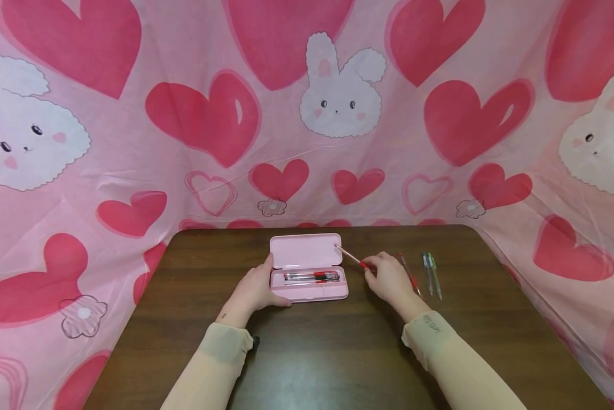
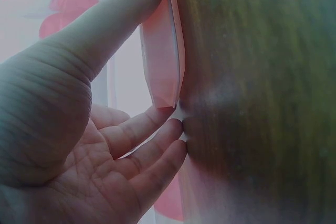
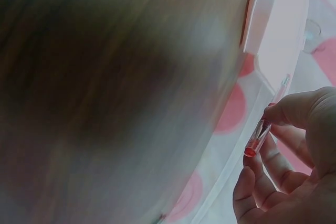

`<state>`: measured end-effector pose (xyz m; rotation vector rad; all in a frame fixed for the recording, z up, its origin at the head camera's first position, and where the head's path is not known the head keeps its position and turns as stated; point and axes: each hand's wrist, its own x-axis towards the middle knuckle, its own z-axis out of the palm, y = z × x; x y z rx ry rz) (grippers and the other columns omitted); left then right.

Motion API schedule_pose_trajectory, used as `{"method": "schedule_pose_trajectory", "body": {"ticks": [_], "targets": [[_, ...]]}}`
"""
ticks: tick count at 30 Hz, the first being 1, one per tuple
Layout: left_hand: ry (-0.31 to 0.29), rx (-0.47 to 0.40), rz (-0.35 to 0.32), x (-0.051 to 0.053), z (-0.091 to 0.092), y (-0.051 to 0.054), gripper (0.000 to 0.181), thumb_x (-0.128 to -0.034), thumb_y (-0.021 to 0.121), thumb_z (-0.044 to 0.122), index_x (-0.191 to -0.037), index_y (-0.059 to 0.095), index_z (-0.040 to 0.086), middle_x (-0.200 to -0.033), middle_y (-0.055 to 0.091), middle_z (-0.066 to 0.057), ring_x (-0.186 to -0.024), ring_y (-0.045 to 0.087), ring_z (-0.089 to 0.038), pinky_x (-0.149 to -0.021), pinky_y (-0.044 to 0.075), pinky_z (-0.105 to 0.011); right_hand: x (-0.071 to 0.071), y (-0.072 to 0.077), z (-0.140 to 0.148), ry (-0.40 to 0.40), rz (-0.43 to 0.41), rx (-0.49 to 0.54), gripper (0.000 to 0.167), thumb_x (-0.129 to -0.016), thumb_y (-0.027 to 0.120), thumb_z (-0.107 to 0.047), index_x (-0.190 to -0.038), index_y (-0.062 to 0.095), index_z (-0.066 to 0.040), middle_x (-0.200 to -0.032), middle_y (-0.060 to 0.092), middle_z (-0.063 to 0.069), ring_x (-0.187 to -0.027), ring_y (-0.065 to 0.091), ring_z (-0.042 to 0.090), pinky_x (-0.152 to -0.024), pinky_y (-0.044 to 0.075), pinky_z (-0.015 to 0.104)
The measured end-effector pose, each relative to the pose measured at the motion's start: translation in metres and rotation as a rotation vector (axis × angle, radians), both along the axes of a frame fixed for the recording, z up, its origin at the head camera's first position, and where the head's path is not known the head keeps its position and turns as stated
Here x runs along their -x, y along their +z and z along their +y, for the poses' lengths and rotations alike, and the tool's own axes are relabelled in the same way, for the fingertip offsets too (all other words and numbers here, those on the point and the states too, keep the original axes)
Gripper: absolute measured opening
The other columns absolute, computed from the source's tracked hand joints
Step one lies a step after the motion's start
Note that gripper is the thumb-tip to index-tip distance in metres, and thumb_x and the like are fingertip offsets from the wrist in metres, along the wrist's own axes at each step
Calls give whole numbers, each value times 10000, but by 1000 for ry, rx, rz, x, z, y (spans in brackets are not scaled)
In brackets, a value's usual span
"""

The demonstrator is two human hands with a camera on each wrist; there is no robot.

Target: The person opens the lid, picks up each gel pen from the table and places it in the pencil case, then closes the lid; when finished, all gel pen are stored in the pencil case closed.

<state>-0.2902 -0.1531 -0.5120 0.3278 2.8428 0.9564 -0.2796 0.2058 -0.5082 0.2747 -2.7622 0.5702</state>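
Note:
A pink pencil case (image 1: 309, 293) lies with its lid raised at the back. Inside its rear compartment are clear-barrelled pens (image 1: 299, 277) with dark and red parts. At the case's left end, my left hand (image 1: 252, 289) holds it, thumb along the front corner and fingers at the left side. My right hand (image 1: 388, 279) pinches a red pen (image 1: 351, 256) between thumb and fingers, to the right of the case. The pen's far end points left, in front of the lid. In the right wrist view, the red pen (image 3: 257, 139) has a clear barrel and red end.
On the table's right side, another red pen (image 1: 411, 277) lies partly behind my right hand. Beside it are a blue-topped pen (image 1: 427, 273) and a green-topped pen (image 1: 434, 276). The brown wooden table (image 1: 312, 353) is surrounded by a pink heart-and-rabbit cloth (image 1: 327, 159).

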Motion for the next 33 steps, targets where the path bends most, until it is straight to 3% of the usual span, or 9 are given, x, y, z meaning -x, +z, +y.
{"method": "schedule_pose_trajectory", "body": {"ticks": [18, 33], "targets": [[-2, 26, -7, 1, -2, -1, 1400, -683, 1058, 440, -1757, 217, 129, -1637, 561, -176, -1482, 575, -388, -1259, 457, -616, 1, 3, -45, 131, -14, -35, 213, -946, 801, -143, -1153, 850, -127, -1024, 737, 96, -937, 683, 319, -876, 614, 515], [-1, 45, 19, 1, 0, 1, 1397, -658, 1071, 447, -1739, 254, 113, -1561, 623, -182, -1406, 626, -371, -1239, 490, -580, 4, 0, -71, 180, -79, -72, 214, -949, 808, -143, -1159, 848, -135, -1079, 749, 103, -994, 661, 303, -968, 605, 476]]}}
